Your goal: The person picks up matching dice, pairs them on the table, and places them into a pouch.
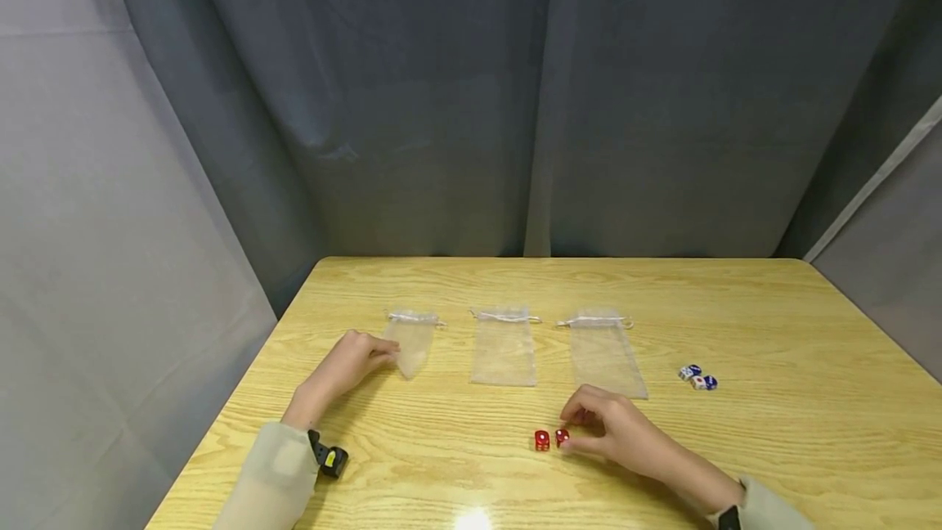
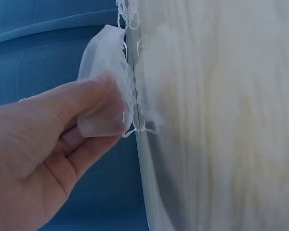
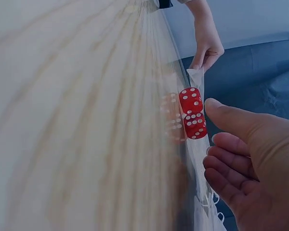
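Observation:
My left hand pinches the lower left part of the leftmost sheer white drawstring bag between thumb and fingers. In the left wrist view the bag's mesh is lifted and bent around the fingers. Two red dice with white dots sit side by side on the table. Around the right-hand die my right hand is spread, thumb on the near side and fingers on the far side. The right wrist view shows a small gap between the thumb and the red dice.
Two more sheer drawstring bags lie flat, one in the middle and one to the right. Several white and blue dice form a small cluster farther right. The wooden table ends at grey curtains behind.

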`<action>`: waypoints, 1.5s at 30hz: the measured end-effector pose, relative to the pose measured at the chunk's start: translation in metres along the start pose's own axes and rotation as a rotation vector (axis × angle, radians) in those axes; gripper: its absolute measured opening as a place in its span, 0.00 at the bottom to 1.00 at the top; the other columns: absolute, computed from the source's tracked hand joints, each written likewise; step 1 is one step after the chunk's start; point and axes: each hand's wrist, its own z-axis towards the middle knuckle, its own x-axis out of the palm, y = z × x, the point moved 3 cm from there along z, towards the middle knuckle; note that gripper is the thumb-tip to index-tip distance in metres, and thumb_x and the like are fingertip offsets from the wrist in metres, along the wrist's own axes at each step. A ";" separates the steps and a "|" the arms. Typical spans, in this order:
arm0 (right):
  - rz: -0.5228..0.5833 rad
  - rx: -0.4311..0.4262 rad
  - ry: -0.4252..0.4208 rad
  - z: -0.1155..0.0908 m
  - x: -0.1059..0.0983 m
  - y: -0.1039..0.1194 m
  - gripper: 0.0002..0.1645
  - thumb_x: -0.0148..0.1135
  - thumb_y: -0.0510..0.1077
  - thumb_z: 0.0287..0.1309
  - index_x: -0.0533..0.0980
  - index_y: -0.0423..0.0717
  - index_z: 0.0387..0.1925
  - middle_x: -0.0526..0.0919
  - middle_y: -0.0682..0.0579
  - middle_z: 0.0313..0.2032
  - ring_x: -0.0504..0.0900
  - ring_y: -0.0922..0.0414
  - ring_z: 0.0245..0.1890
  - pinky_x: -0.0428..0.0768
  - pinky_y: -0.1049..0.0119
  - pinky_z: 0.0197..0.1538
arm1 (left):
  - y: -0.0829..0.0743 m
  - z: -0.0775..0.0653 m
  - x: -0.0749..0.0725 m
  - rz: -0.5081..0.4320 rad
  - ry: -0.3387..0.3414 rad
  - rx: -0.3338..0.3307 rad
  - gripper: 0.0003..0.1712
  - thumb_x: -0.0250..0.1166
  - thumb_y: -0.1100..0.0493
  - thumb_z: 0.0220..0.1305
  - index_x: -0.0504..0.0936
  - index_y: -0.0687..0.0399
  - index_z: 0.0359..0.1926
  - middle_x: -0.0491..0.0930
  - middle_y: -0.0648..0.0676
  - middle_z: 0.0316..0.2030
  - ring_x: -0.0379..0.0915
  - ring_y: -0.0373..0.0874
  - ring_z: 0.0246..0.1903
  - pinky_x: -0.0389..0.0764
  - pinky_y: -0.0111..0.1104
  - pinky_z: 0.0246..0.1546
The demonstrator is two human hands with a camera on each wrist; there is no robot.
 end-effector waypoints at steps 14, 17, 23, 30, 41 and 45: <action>0.058 0.074 -0.036 -0.001 -0.006 -0.001 0.16 0.71 0.52 0.52 0.80 0.49 0.39 0.84 0.55 0.37 0.82 0.63 0.37 0.84 0.68 0.44 | -0.015 0.002 -0.012 0.011 -0.139 0.074 0.13 0.67 0.63 0.61 0.87 0.61 0.46 0.87 0.59 0.43 0.86 0.51 0.44 0.86 0.39 0.45; 0.090 0.136 -0.033 0.000 -0.007 -0.001 0.17 0.71 0.53 0.53 0.80 0.48 0.39 0.84 0.55 0.38 0.82 0.63 0.38 0.84 0.68 0.45 | -0.018 0.003 -0.013 0.014 -0.177 0.098 0.13 0.67 0.65 0.60 0.87 0.61 0.47 0.87 0.60 0.44 0.86 0.51 0.44 0.86 0.39 0.44; 0.189 0.232 -0.041 0.001 -0.009 -0.004 0.18 0.69 0.51 0.57 0.80 0.43 0.42 0.84 0.49 0.41 0.82 0.63 0.39 0.84 0.67 0.47 | -0.026 0.005 -0.015 0.001 -0.233 0.130 0.14 0.67 0.67 0.60 0.87 0.60 0.48 0.86 0.60 0.46 0.85 0.51 0.46 0.86 0.39 0.45; 0.307 0.362 -0.058 0.003 -0.012 -0.006 0.20 0.68 0.50 0.58 0.80 0.41 0.46 0.84 0.44 0.44 0.80 0.67 0.40 0.82 0.73 0.48 | -0.040 0.005 -0.016 0.029 -0.247 0.175 0.16 0.68 0.67 0.59 0.86 0.58 0.49 0.86 0.59 0.47 0.85 0.51 0.47 0.85 0.38 0.46; 0.450 0.572 -0.118 0.014 -0.006 -0.010 0.25 0.67 0.53 0.59 0.79 0.40 0.51 0.83 0.43 0.51 0.83 0.63 0.43 0.80 0.74 0.47 | -0.064 0.012 -0.012 0.029 -0.274 0.265 0.16 0.69 0.66 0.58 0.87 0.56 0.48 0.87 0.55 0.46 0.86 0.46 0.46 0.86 0.34 0.46; 0.467 0.623 -0.133 0.018 -0.003 -0.011 0.27 0.67 0.57 0.58 0.79 0.43 0.52 0.83 0.47 0.52 0.81 0.61 0.47 0.78 0.72 0.50 | -0.073 0.013 -0.011 0.022 -0.272 0.293 0.16 0.69 0.66 0.58 0.87 0.56 0.49 0.87 0.55 0.46 0.85 0.45 0.46 0.85 0.33 0.46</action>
